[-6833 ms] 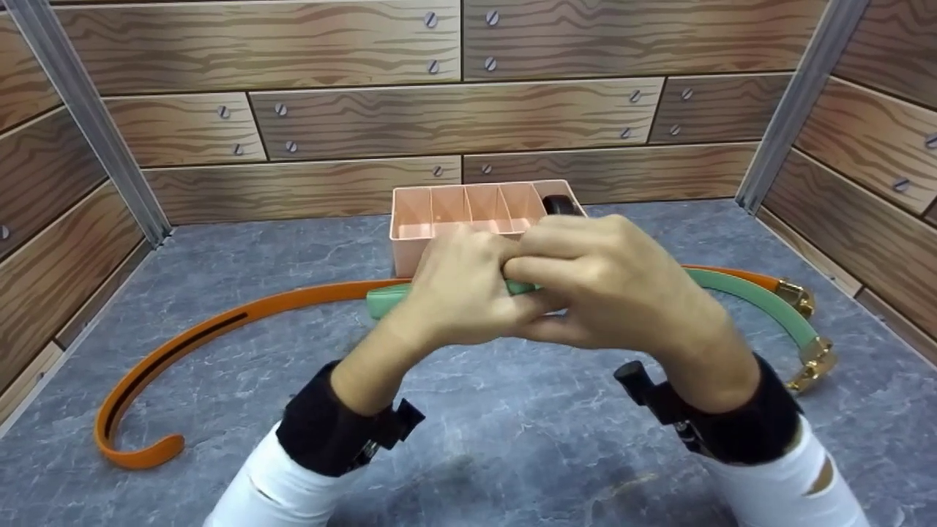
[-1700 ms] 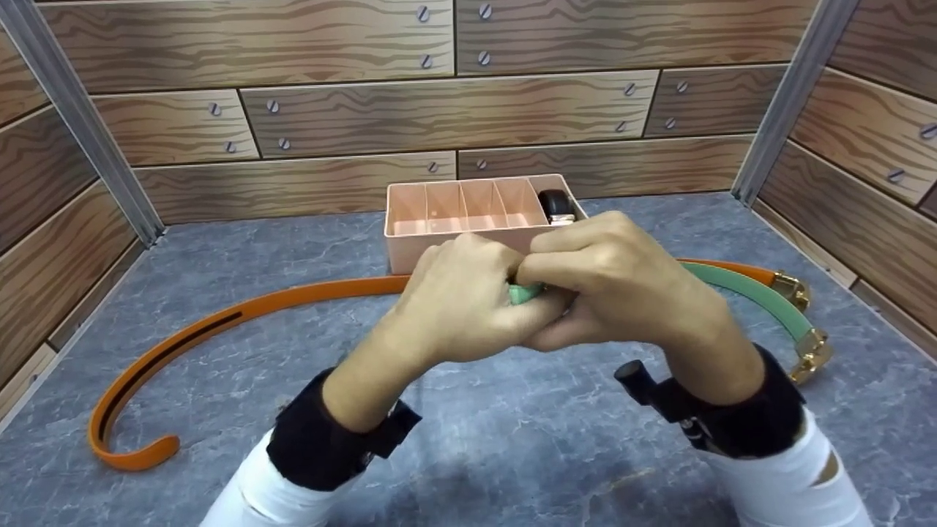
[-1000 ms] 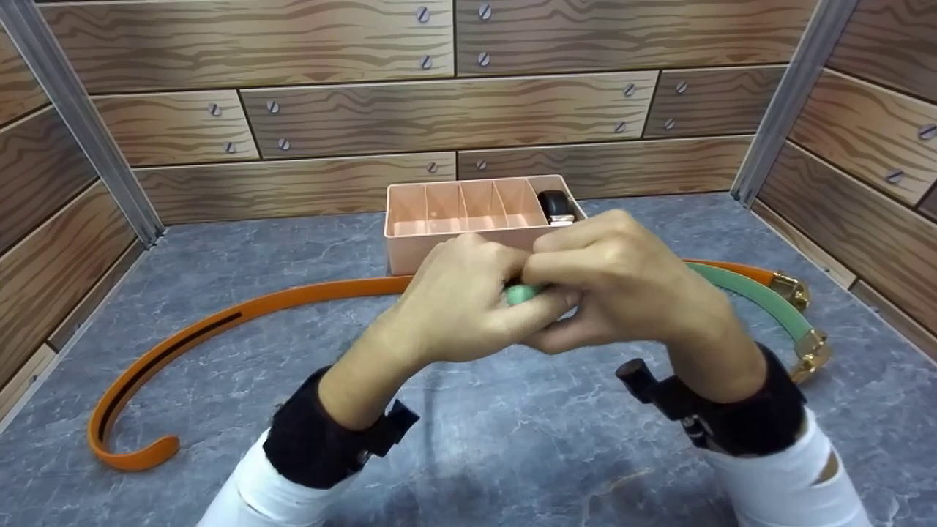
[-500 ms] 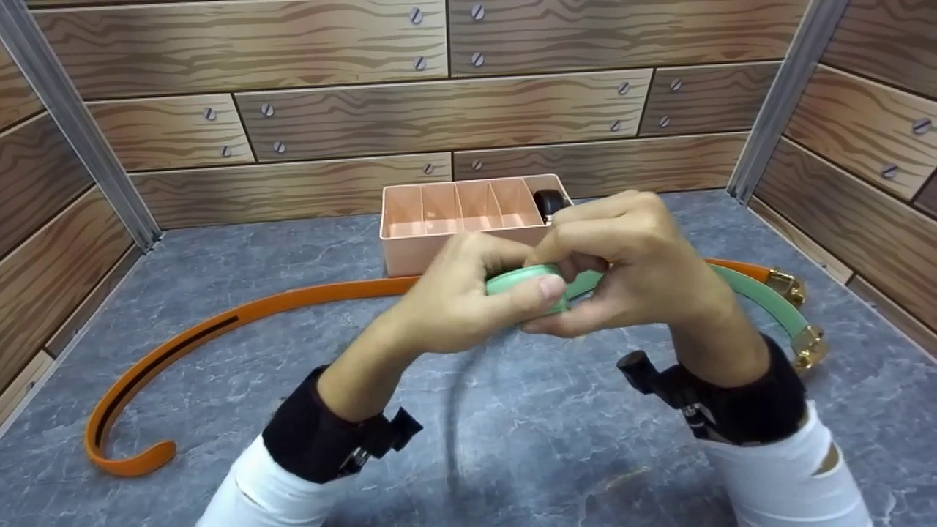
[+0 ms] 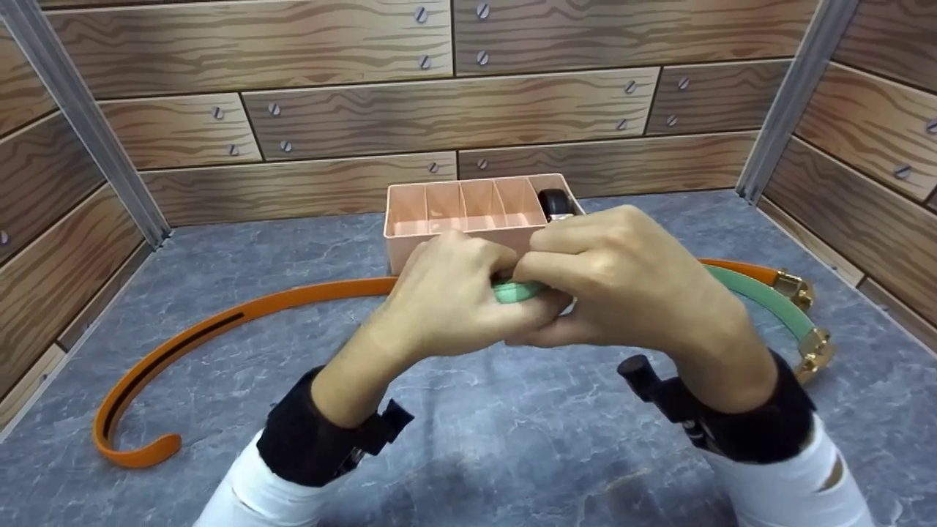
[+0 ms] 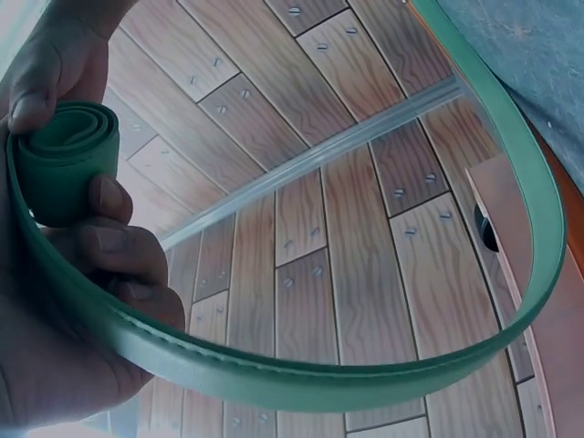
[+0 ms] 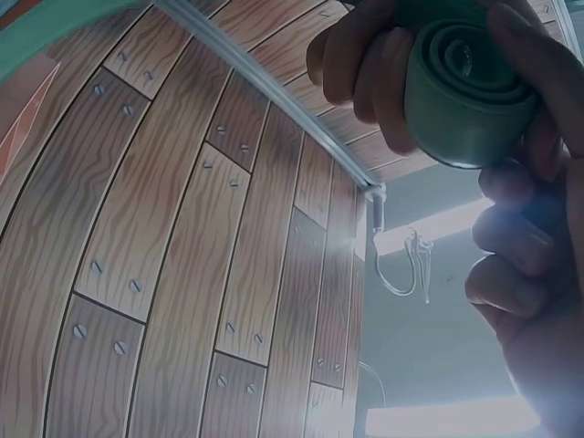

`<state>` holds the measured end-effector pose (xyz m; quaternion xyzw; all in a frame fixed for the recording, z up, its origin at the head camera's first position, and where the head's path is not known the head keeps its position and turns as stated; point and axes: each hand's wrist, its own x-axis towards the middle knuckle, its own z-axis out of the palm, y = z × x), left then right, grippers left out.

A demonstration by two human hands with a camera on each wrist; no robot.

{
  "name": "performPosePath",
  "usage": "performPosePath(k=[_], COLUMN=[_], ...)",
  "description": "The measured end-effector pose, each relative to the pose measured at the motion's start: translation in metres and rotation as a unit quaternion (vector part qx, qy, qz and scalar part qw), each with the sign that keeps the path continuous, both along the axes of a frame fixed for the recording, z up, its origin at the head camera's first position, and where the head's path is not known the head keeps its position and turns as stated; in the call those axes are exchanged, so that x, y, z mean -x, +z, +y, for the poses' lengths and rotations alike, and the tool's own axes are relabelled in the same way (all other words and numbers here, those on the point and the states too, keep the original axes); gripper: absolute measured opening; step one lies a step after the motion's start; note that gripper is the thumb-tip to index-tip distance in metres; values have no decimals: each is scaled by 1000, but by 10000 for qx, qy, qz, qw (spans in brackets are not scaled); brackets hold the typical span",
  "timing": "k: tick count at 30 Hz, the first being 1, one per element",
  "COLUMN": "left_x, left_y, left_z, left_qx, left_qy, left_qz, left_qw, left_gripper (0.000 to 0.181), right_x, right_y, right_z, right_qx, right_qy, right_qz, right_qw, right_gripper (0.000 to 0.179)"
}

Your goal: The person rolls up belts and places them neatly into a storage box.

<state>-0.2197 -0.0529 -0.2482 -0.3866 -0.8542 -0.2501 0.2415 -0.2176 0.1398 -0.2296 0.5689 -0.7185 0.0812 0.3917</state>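
Green belt [image 5: 518, 292], partly rolled up, sits between left fingers [image 6: 117, 245] and right fingers [image 5: 562, 268], both curled around it, gripping.

A gold-buckled orange belt [image 5: 293, 295] curves across the grey tabletop [image 5: 512, 424] in front of a pink box [image 5: 405, 254] with 5 compartments, the rightmost holding a black object [image 5: 554, 201], amid wood-patterned walls [image 5: 439, 110] and 2 metal posts [image 5: 787, 102].

Wood-patterned walls [image 5: 454, 117], grey marbled tabletop [image 5: 520, 432]
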Motion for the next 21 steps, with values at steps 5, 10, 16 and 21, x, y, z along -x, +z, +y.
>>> performPosePath(k=[5, 10, 16, 21], left_x=[-3, -2, 5, 5], left_y=[-1, -1, -1, -4], left_z=[-1, -1, 0, -2], left_qx=[77, -322, -786, -1016], left_qy=[136, -507, -2360, -3006], left_qz=[-10, 9, -748, -1672], left_qw=[9999, 9982, 9657, 9335], left_gripper=[46, 43, 18, 19], right_x=[1, 6, 15, 21], right_y=[-1, 1, 0, -4], right_z=[-1, -3, -3, -3], right_qx=[5, 625, 1384, 1527], right_qy=[203, 1097, 2222, 2809], right_qz=[71, 149, -408, -818], right_qw=[9998, 9919, 9643, 9440], right_gripper=[39, 30, 28, 33])
